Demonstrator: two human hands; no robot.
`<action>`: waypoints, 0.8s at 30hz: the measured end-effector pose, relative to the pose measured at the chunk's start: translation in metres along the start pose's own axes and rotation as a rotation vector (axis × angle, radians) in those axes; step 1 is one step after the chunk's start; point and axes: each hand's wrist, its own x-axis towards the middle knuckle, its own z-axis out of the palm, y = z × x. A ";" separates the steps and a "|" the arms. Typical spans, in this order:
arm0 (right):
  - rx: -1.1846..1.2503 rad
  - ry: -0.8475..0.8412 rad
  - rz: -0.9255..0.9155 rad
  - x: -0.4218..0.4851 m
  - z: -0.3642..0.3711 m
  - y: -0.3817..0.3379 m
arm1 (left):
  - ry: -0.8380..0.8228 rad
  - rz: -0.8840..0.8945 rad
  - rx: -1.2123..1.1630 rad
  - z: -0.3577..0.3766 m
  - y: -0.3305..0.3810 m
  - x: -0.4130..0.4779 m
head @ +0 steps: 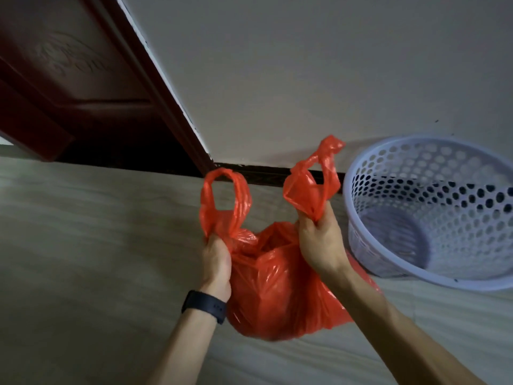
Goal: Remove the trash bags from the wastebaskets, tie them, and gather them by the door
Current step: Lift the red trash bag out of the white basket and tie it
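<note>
The trash bag (277, 287) is thin, glossy, crinkled red plastic. The wastebasket (433, 207) is smooth, pale perforated plastic. The door (83, 87) is dark carved wood, faintly sheened. The wall (305, 65) looks matt, the floor (83, 245) smooth, wood-grained.

Nothing here can be read as text, a label, a brand, a number or a sign. The dark wooden door (91, 112) bears a carved ornament (72, 55), which is a pattern and not lettering. The black wristband (205, 305) on the left wrist shows a few faint marks on its strap, too small and blurred to make out. The red trash bag (277, 287) and the pale perforated wastebasket (394, 162) show plain surfaces with no print.
</note>
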 end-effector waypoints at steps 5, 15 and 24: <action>-0.221 -0.046 0.208 0.011 0.009 -0.001 | -0.146 -0.026 -0.195 -0.009 -0.025 -0.009; -0.389 -0.188 0.171 0.009 0.017 -0.008 | -0.321 0.141 0.257 -0.009 -0.006 -0.040; -0.334 -0.026 0.266 0.018 0.008 0.013 | -0.277 -0.099 -0.361 0.000 -0.026 -0.039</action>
